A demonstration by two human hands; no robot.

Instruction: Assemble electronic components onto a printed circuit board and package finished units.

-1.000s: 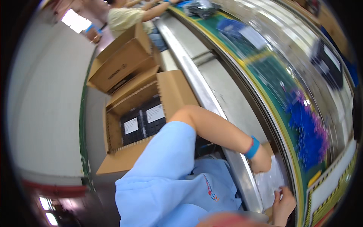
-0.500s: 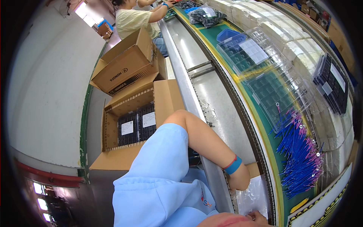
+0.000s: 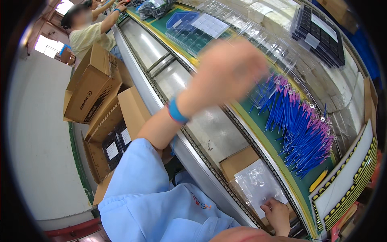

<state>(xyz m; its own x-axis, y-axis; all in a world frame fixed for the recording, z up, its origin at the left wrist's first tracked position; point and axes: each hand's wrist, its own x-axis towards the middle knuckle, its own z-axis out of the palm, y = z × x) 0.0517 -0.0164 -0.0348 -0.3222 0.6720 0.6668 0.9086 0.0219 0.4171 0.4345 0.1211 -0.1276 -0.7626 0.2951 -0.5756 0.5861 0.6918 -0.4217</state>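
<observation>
My left hand [image 3: 234, 72], with a blue band at the wrist, is raised over the belt edge in front of the clear plastic compartment trays [image 3: 193, 34]. Motion smears its fingers, so their state is unclear. At lower right my right hand [image 3: 278, 215] has its fingers closed at the lower edge of a clear plastic bag [image 3: 260, 183]. The bag lies over an open cardboard box [image 3: 238, 159] between the rails. Beyond it, on the green surface, spreads a pile of blue wires [image 3: 298, 133] with pink sleeves and ring terminals.
Open cardboard cartons [image 3: 90, 88] stand to the left, one with black trays [image 3: 117, 145] inside. Stacked black trays [image 3: 318, 34] rest at the far right. A yellow tool [image 3: 318, 180] lies near the wires. A co-worker [image 3: 86, 34] sits farther along the line.
My left hand has risen from the bag and swung forward toward the clear trays. The right hand stays at the bag. The view has shifted, showing more of the cardboard box.
</observation>
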